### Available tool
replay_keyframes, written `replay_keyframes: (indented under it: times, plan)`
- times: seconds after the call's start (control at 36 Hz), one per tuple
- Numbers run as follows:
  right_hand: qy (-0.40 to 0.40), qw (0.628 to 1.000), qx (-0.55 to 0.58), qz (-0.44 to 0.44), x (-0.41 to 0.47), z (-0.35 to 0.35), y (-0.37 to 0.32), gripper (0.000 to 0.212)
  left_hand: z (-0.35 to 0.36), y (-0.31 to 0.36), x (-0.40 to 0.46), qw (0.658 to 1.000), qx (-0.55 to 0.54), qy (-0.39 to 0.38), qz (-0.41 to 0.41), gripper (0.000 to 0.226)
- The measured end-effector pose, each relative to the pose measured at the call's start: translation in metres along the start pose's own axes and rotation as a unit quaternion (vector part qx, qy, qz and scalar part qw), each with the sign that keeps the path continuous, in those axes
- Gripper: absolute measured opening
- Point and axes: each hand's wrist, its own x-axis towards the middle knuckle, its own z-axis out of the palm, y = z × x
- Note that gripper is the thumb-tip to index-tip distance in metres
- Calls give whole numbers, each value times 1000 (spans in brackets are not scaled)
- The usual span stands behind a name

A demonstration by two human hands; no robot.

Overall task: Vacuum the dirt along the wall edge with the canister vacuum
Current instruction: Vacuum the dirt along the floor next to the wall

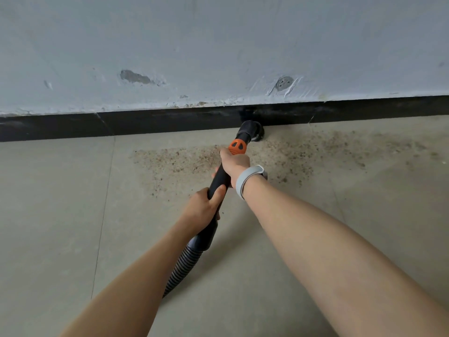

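A black vacuum wand (pixel 220 177) with an orange collar (pixel 237 147) points toward the wall. Its round black nozzle (pixel 251 131) touches the floor at the foot of the black baseboard (pixel 145 122). My right hand (pixel 234 164) grips the wand just below the orange collar. My left hand (pixel 202 207) grips the wand lower down, above the ribbed black hose (pixel 182 268). Brown dirt (pixel 175 161) lies scattered on the floor to the left of the nozzle, and more dirt (pixel 328 147) spreads to the right along the wall edge. The canister itself is out of view.
A grey-white wall (pixel 218 45) with chipped patches rises above the baseboard. The floor is beige tile (pixel 60 203) with thin grout lines. A grey band (pixel 247 180) sits on my right wrist.
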Motion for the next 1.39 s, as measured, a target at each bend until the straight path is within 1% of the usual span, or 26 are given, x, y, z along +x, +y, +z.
replay_keyframes:
  times: [0.08,0.14,0.19,0.28,0.42,0.53,0.69,0.86,0.94,1.0,1.06,1.17,1.33,1.39]
  plan:
    - [10,1000,7,0,8,-14,0,56,8,7,8,1000,17,-11,12,41]
    - [18,1000,21,-7,16,-25,1,52,14,12,14,999,29,-20,19,41]
    - [24,997,68,-40,24,-34,1,46,20,17,20,999,34,-28,25,41]
    - [44,991,105,-63,32,-48,1,46,30,25,30,998,39,-39,33,42]
    - [46,996,71,11,37,-70,-2,53,44,37,44,996,60,-54,50,42]
    - [54,995,79,17,47,-88,-5,48,55,49,55,993,74,-64,62,42]
    - [85,988,123,23,62,-117,-5,34,74,68,70,990,87,-90,70,44]
    - [94,987,131,26,63,-135,-8,31,82,82,75,986,106,-106,73,42]
    - [89,985,148,18,56,-130,-8,38,76,81,68,988,100,-93,71,42]
    - [84,983,160,11,49,-122,-7,30,69,77,61,989,99,-78,74,43]
    - [74,984,163,5,41,-109,-7,27,61,69,51,992,89,-59,70,44]
    - [46,989,136,-23,19,-75,-8,28,42,46,26,998,26,-8,52,39]
    - [-8,994,96,-43,-20,-20,-7,25,6,11,-14,998,-38,48,29,41]
    - [-30,995,75,-56,-33,1,-7,29,-7,-2,-27,996,-50,73,18,41]
